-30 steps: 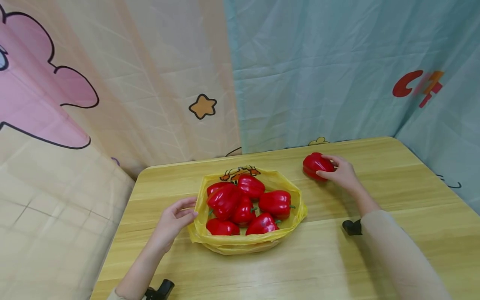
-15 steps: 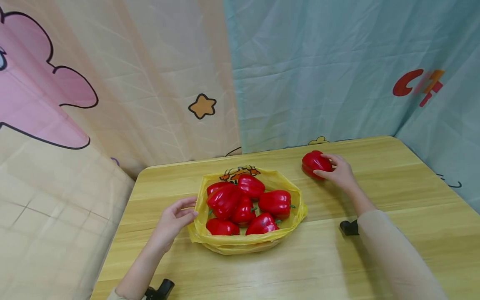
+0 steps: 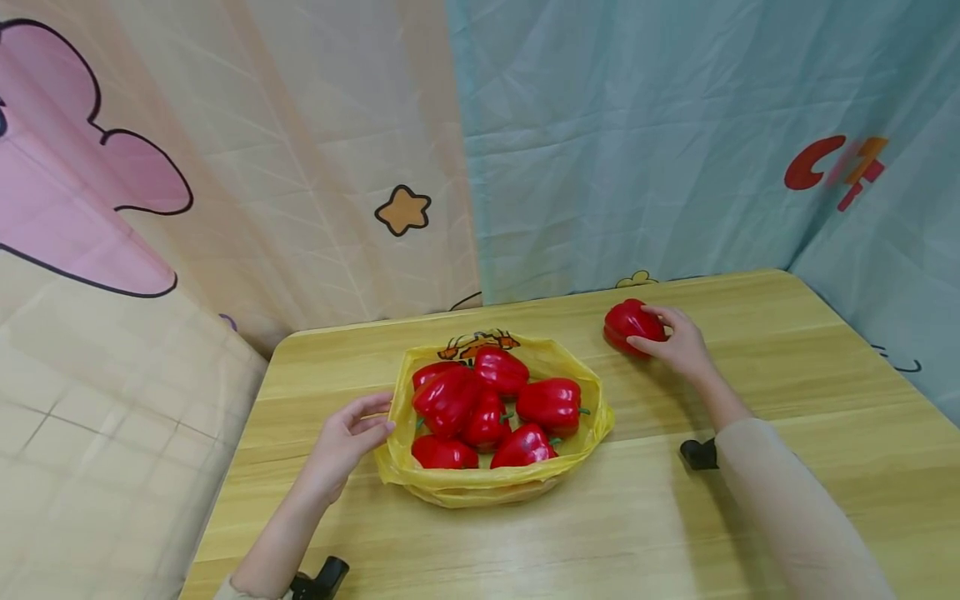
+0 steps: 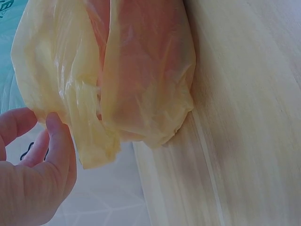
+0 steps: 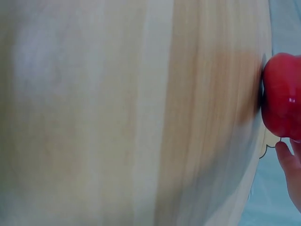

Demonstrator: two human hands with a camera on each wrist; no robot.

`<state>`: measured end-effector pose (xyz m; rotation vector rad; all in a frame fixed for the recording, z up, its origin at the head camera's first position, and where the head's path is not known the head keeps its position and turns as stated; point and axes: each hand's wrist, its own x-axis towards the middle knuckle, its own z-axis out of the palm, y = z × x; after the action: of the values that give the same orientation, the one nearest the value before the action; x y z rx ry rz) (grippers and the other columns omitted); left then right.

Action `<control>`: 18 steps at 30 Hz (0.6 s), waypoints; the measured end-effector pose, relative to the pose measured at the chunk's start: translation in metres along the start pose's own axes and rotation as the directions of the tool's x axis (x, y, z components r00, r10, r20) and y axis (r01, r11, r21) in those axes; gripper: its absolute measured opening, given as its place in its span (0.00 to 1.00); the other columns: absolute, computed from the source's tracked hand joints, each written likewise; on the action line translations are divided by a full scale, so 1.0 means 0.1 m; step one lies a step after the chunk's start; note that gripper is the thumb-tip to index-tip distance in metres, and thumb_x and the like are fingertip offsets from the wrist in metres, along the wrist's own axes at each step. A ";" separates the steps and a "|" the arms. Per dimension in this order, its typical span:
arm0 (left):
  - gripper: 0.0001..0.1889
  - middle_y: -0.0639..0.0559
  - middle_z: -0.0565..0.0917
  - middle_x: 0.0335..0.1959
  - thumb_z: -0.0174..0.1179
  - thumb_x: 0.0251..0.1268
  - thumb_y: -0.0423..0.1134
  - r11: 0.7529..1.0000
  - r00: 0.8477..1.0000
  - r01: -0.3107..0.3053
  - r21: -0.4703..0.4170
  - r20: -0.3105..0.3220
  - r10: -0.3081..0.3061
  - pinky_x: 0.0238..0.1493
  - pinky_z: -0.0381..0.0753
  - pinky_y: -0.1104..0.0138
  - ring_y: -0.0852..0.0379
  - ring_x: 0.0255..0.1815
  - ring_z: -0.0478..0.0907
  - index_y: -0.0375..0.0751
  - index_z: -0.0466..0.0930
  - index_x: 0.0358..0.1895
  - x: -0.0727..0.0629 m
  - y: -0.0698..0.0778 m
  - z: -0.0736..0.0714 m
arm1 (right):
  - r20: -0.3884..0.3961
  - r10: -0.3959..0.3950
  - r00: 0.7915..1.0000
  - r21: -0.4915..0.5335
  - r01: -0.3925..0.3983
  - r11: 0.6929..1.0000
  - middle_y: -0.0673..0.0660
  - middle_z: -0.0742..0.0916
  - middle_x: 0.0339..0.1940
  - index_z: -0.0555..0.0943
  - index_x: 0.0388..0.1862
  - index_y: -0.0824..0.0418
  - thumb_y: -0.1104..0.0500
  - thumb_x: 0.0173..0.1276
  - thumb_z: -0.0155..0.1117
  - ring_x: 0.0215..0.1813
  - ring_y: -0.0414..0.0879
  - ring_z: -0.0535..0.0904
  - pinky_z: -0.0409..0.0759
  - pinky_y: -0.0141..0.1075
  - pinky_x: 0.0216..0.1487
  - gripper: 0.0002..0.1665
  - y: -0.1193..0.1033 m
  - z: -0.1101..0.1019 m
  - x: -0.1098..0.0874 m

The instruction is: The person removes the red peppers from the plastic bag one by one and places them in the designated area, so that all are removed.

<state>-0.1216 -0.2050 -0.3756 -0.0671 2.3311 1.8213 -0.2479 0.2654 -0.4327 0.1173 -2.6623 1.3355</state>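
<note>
A yellow plastic bag [image 3: 495, 492] with a rolled-open mouth stands mid-table. Several red bell peppers [image 3: 551, 407] lie inside it. My left hand [image 3: 341, 446] is at the bag's left side, its thumb and finger apart; in the left wrist view the fingertips [image 4: 53, 120] touch the bag's yellow plastic [image 4: 61, 70]. Right of the bag, near the table's back edge, my right hand [image 3: 681, 346] grips another red bell pepper [image 3: 630, 327] between thumb and fingers. The right wrist view catches part of this bell pepper [image 5: 282, 94] and a fingertip below it.
The wooden table [image 3: 600, 533] ends at a patterned curtain [image 3: 570, 167] behind and to the sides. A black wrist mount [image 3: 699, 454] shows at the right arm, another black mount [image 3: 321, 579] by the left.
My right hand and the bell pepper in it have shifted very slightly back and to the left. The left hand and the bag stay in place.
</note>
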 end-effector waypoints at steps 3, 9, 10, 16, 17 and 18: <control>0.23 0.38 0.71 0.58 0.56 0.63 0.29 1.000 1.000 -0.002 -0.001 -0.002 0.002 0.46 0.77 0.71 0.52 0.51 0.73 0.31 0.67 0.62 0.00 0.00 0.00 | -0.007 0.008 1.000 -0.003 -0.008 1.000 0.70 0.69 0.63 0.68 0.63 0.67 0.53 0.60 0.67 0.60 0.65 0.63 0.71 0.59 0.52 0.36 -0.03 -0.02 0.00; 0.23 0.38 0.71 0.58 0.56 0.63 0.29 1.000 1.000 0.002 -0.006 -0.004 -0.002 0.46 0.77 0.71 0.52 0.51 0.73 0.31 0.67 0.62 0.00 -0.01 0.00 | -0.010 0.024 1.000 0.016 -0.024 1.000 0.69 0.70 0.62 0.68 0.63 0.66 0.53 0.61 0.67 0.60 0.64 0.65 0.70 0.57 0.54 0.35 -0.08 -0.06 0.00; 0.23 0.38 0.71 0.58 0.56 0.63 0.29 1.000 1.000 0.003 -0.008 -0.004 -0.003 0.46 0.77 0.71 0.52 0.51 0.73 0.31 0.67 0.62 0.00 -0.02 -0.01 | -0.010 0.023 1.000 0.019 -0.022 1.000 0.69 0.70 0.62 0.68 0.63 0.66 0.53 0.61 0.67 0.60 0.64 0.65 0.70 0.57 0.55 0.35 -0.08 -0.07 0.01; 0.23 0.38 0.71 0.59 0.56 0.63 0.30 1.000 1.000 0.005 -0.008 0.003 -0.005 0.47 0.77 0.71 0.52 0.52 0.73 0.31 0.67 0.62 0.00 -0.02 -0.02 | -0.010 0.023 1.000 0.020 -0.022 1.000 0.69 0.69 0.63 0.68 0.64 0.66 0.52 0.61 0.66 0.62 0.64 0.64 0.65 0.57 0.60 0.36 -0.14 -0.13 0.02; 0.23 0.38 0.71 0.59 0.56 0.64 0.30 1.000 1.000 0.005 -0.007 0.003 -0.005 0.47 0.77 0.71 0.52 0.52 0.73 0.31 0.67 0.62 0.00 -0.03 -0.02 | -0.009 0.022 1.000 0.025 -0.022 0.999 0.69 0.69 0.63 0.68 0.64 0.66 0.52 0.61 0.66 0.62 0.64 0.63 0.65 0.57 0.60 0.36 -0.15 -0.14 0.02; 0.23 0.38 0.71 0.59 0.56 0.64 0.30 1.000 1.000 0.006 -0.008 0.004 -0.006 0.47 0.77 0.71 0.52 0.52 0.73 0.31 0.66 0.62 0.00 -0.03 -0.02 | -0.008 0.018 1.000 0.028 -0.018 0.999 0.69 0.69 0.63 0.68 0.65 0.65 0.51 0.61 0.66 0.62 0.63 0.63 0.65 0.57 0.60 0.36 -0.16 -0.15 0.02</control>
<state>-0.1216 -0.2076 -0.3776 -0.0713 2.3184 1.8268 -0.2461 0.2680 -0.4102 0.0911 -2.6448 1.3765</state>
